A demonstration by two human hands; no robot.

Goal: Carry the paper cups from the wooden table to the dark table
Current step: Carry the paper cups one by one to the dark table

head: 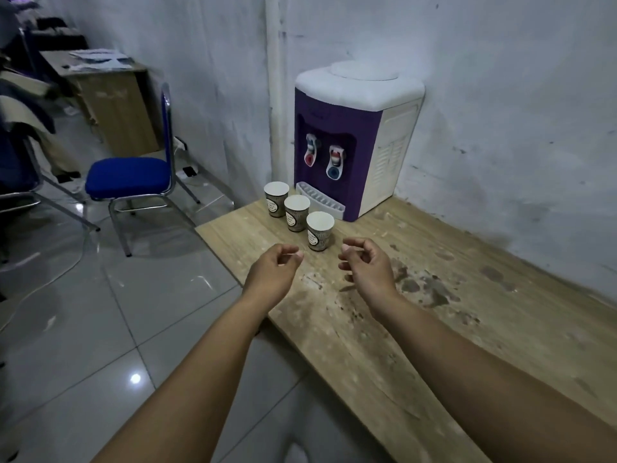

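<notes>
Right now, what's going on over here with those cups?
A person is reaching both bare hands toward three paper cups standing upright in a row on the wooden table, just in front of a purple water dispenser. The left hand and right hand are loosely curled, empty, and short of the nearest cup. Nothing has been picked up yet.

An office: water dispenser; blue chair; paper-strewn desk.
</notes>
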